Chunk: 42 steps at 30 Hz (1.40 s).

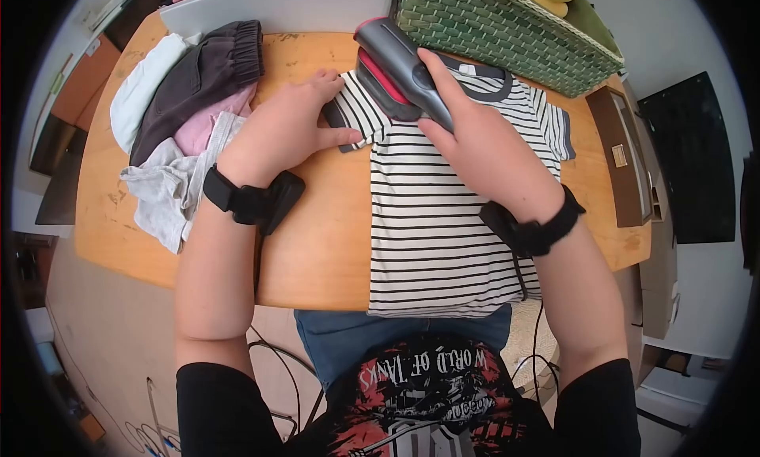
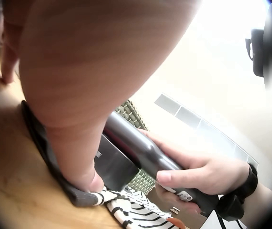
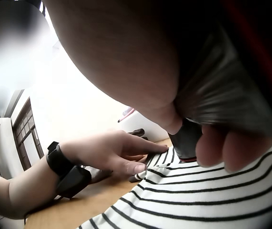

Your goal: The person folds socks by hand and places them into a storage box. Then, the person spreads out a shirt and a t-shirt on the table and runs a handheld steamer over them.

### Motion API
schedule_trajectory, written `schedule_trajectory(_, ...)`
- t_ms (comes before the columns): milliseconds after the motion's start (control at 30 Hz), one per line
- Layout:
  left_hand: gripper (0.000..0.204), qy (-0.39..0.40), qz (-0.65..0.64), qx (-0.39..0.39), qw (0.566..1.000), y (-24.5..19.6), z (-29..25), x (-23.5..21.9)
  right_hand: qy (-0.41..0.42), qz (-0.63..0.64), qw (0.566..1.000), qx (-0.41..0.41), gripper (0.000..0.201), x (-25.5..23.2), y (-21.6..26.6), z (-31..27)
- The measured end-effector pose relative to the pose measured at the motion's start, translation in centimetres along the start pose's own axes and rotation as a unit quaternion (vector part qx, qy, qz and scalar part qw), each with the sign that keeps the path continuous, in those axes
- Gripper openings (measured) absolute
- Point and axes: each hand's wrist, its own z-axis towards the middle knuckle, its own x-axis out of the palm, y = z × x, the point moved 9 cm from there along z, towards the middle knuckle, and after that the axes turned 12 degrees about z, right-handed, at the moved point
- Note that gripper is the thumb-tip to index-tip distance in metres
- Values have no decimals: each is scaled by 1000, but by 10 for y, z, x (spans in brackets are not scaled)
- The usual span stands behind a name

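A black-and-white striped T-shirt [image 1: 443, 227] with a dark collar and cuffs lies spread on the wooden table [image 1: 317, 251]. My right hand [image 1: 495, 144] grips the handle of a grey handheld garment steamer [image 1: 393, 65] with a pink-red band. Its head is over the shirt's left shoulder, beside the sleeve [image 1: 360, 109]. At that sleeve's dark cuff rests my left hand [image 1: 285, 128], thumb at the lower corner and fingers spread toward the upper one. In the left wrist view, the left thumb [image 2: 93, 183] touches the cuff, close to the steamer head [image 2: 114, 162].
Left of the shirt is a heap of clothes with dark trousers [image 1: 198, 73] and a light grey garment [image 1: 162, 188]. A green woven basket [image 1: 499, 41] stands at the back right, a brown box [image 1: 617, 156] at the right edge. Behind is a white container [image 1: 277, 10].
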Motion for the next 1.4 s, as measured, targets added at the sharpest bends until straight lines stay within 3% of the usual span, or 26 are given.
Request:
schedule_trajectory(133,72,16,4,-15,1000,1,1,-3,8,4,1000,22,73,1,2,6)
schedule_trajectory(333,72,-1,-16,-13,1000,6,-1,-1,59,5,996,66,74,3,12,-32)
schedule_trajectory(533,72,-19,-15,15,1000,1,2,-1,40,-3,999,26,73,7,9,-20)
schedule_trajectory(667,73,-3,-27,-5,1000,5,0,1,-11,-36,998,-43,71,0,8,-1)
schedule_trajectory(867,73,-1,-22,-2,1000,5,1,1,-22,-38,999,2,72,-8,-7,-6)
schedule_trajectory(1133,71,15,-13,-13,1000,3,-1,-2,34,14,993,114,79,-9,-1,-77)
schedule_trajectory(1400,70,-16,-19,5,1000,8,-1,4,-8,-8,997,83,78,-17,-17,-44)
